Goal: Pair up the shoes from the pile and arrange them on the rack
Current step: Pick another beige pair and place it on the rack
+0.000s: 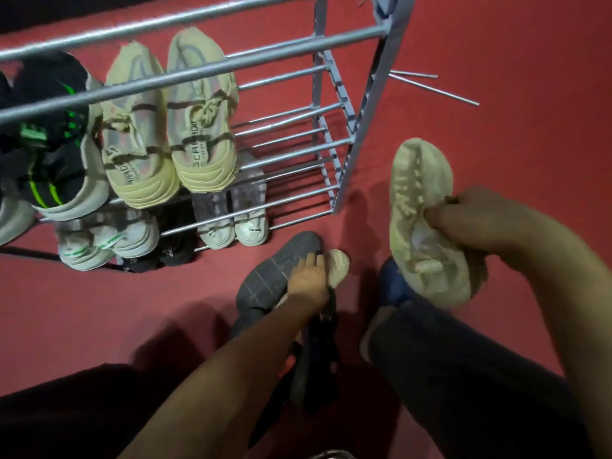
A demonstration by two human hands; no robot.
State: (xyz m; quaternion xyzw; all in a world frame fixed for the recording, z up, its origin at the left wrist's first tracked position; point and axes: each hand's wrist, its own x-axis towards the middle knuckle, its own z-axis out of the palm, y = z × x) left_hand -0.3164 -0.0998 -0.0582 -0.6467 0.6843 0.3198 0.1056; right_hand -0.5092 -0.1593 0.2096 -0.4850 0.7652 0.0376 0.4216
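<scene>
My right hand is shut on a pale cream sneaker, held above the red floor to the right of the rack. My left hand reaches down into the pile and rests on a second cream shoe that lies partly under a dark grey sneaker; whether the fingers have closed on it I cannot tell. The grey metal rack holds a cream pair and a black-and-green pair on an upper tier. Lower down sit a white-green pair, a black pair and a grey-white pair.
More dark shoes lie in the pile between my legs. A blue shoe shows behind the held sneaker. Two loose metal rods lie on the red carpet to the right of the rack. The rack's right half has bare bars.
</scene>
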